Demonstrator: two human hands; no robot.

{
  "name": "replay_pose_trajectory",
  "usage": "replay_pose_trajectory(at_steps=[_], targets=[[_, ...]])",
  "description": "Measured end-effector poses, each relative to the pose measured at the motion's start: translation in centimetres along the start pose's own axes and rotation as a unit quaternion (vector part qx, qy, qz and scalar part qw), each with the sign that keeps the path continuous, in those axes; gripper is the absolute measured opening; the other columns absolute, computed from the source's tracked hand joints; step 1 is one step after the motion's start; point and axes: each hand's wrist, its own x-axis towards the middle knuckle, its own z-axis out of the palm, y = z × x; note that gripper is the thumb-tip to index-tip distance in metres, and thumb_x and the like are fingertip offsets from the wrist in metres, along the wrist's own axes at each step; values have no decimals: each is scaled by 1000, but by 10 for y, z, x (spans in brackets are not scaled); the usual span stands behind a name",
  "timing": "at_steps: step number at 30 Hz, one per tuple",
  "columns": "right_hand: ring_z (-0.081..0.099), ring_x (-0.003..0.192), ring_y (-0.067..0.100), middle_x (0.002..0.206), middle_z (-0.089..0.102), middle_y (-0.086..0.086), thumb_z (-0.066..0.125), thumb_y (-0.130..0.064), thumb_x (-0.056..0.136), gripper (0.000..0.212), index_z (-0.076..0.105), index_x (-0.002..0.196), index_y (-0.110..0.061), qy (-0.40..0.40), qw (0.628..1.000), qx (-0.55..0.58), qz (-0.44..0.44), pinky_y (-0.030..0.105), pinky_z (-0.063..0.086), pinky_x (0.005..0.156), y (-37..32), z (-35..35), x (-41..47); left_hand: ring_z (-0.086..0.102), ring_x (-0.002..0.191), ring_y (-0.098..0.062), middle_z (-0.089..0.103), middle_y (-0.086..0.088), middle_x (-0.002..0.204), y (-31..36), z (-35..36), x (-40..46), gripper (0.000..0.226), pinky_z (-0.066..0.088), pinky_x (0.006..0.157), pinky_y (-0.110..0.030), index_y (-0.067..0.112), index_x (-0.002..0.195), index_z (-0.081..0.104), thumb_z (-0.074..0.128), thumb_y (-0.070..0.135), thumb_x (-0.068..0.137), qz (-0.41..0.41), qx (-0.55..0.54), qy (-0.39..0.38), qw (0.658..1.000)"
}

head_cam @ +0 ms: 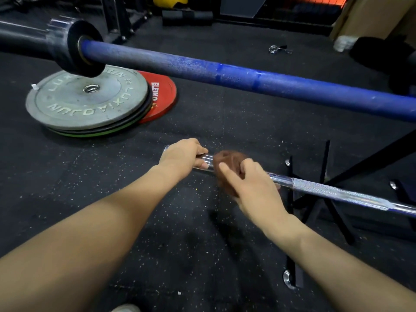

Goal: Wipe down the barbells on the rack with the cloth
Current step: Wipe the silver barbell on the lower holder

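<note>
Now mid-wipe: my left hand [183, 155] grips the free end of the chrome barbell [333, 192], fingers curled round the smooth sleeve to steady it, while my right hand [249, 183] holds the brown cloth [225, 163] bunched against the bar just beside the left, fingers bent over it. The cloth is blurred, so I cannot tell how fully it wraps the steel. This bar runs low and to the right, over the black rack [292, 199] near the floor. A blue barbell [225, 75] crosses above, well apart from both hands, its shaft showing pale scuffing. I judge the sleeve end is the part being cleaned; the next move calls for sliding the cloth rightward onto the knurled stretch with firm pressure, the left hand holding the bar from rolling. Weight plates [87, 100] lie stacked on the floor to the left.
</note>
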Motion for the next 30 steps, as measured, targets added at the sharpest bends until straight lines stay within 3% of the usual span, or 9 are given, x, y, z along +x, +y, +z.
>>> replay_pose_trajectory(at_steps=[2, 4, 6, 11, 17, 21, 23, 25, 30], targets=[[50, 82, 19, 87, 47, -12, 69, -45, 81, 30, 57, 105, -33, -38, 998, -24, -34, 33, 43, 69, -2, -1, -8, 54, 113, -21, 55, 5, 125, -1, 0, 0, 41, 41, 96, -36, 22, 126, 61, 65, 36, 87, 2, 6, 2, 1000], [56, 69, 25, 82, 55, 4, 90, -23, 47, 62, 70, 106, -22, -101, 990, -86, -55, 31, 46, 55, -2, 9, -19, 55, 109, -22, 57, 4, 122, 0, 1, 1, 38, 42, 96, -40, 18, 119, 63, 65, 37, 87, 4, 12, -1, 1000], [57, 66, 26, 81, 58, 11, 91, -17, 35, 76, 72, 109, -18, -86, 986, -128, -62, 29, 47, 52, 0, 14, -22, 56, 109, -22, 58, 4, 121, -3, 1, 4, 37, 43, 96, -40, 19, 118, 64, 66, 37, 86, -1, 5, -1, 1000], [56, 67, 26, 85, 57, 13, 91, -21, 39, 81, 66, 116, -13, -1, 984, -164, -76, 29, 46, 52, -8, 3, -6, 57, 113, -19, 64, 8, 116, -8, 2, 13, 44, 44, 98, -34, 25, 125, 61, 71, 35, 84, -25, -49, -7, 998], [54, 83, 27, 97, 54, 10, 86, -20, 50, 73, 62, 119, -22, -106, 972, -187, -96, 33, 48, 69, 4, 14, -22, 56, 112, -19, 62, 4, 121, -6, -2, 16, 48, 42, 94, -27, 21, 125, 62, 73, 36, 81, -24, -69, -22, 997], [54, 75, 27, 91, 55, 11, 89, -23, 44, 79, 64, 119, -16, -20, 987, -135, -82, 31, 48, 61, 10, 7, -30, 58, 105, -23, 63, 0, 108, -4, 1, 12, 35, 43, 91, -32, 18, 112, 67, 70, 37, 83, -31, -56, -27, 998], [54, 77, 31, 95, 53, 15, 87, -23, 57, 75, 58, 125, -9, 44, 993, -107, -38, 35, 49, 62, 11, -4, -28, 58, 106, -26, 63, -4, 111, 1, 0, 7, 34, 43, 94, -38, 15, 110, 66, 69, 38, 84, -40, -34, -11, 999], [51, 81, 34, 99, 51, 18, 82, -24, 67, 73, 51, 131, -6, 88, 991, -95, 43, 39, 49, 66, 13, -12, -21, 54, 114, -26, 56, -2, 125, 10, -3, 0, 44, 44, 96, -42, 21, 124, 59, 69, 36, 84, -49, -7, 22, 999], [36, 112, 29, 127, 31, 14, 64, -36, 87, 80, 18, 148, -15, -32, 984, -103, 139, 35, 37, 90, 14, -5, -3, 47, 122, -21, 48, 4, 135, 47, 4, -13, 48, 42, 95, -36, 29, 135, 50, 65, 29, 89, 14, -2, 96, 995]])
